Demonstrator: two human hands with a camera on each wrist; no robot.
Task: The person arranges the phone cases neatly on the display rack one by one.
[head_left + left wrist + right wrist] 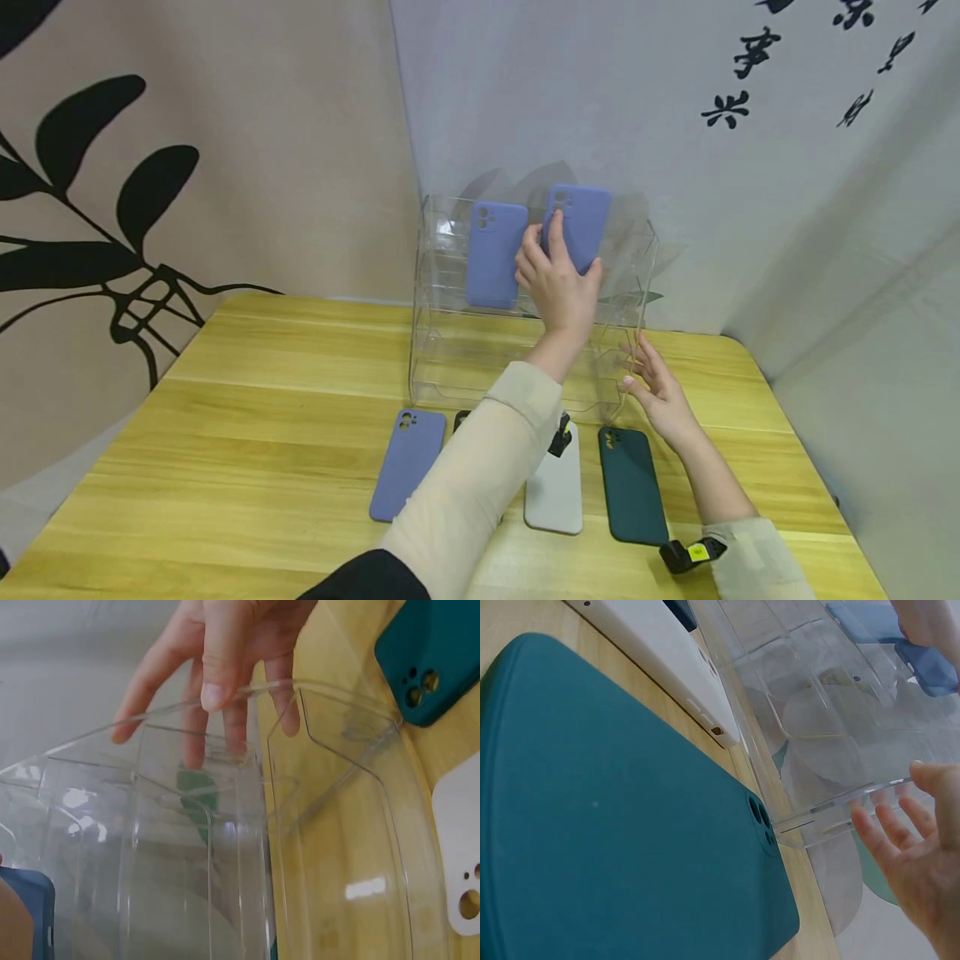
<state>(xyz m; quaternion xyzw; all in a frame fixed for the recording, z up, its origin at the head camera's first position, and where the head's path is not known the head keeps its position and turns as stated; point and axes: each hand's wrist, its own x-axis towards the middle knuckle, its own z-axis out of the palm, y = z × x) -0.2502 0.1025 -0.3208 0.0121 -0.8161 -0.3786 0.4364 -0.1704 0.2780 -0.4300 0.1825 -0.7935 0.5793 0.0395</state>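
Observation:
My left hand grips a periwinkle phone case at the upper tier of a clear acrylic display rack. The thumb is at the case's lower right edge, and one finger lies along its back near the camera cutout. Left of it, another periwinkle case stands upright in that tier. At the rack's right end, my right hand holds the side panel, thumb on one face and fingers behind the other. In the left wrist view, those fingers of the right hand show through the clear plastic.
In front of the rack, several phone cases lie on the wooden table: a periwinkle one, a white one, a dark green one and a dark one mostly hidden by the left arm. A cloth backdrop hangs behind.

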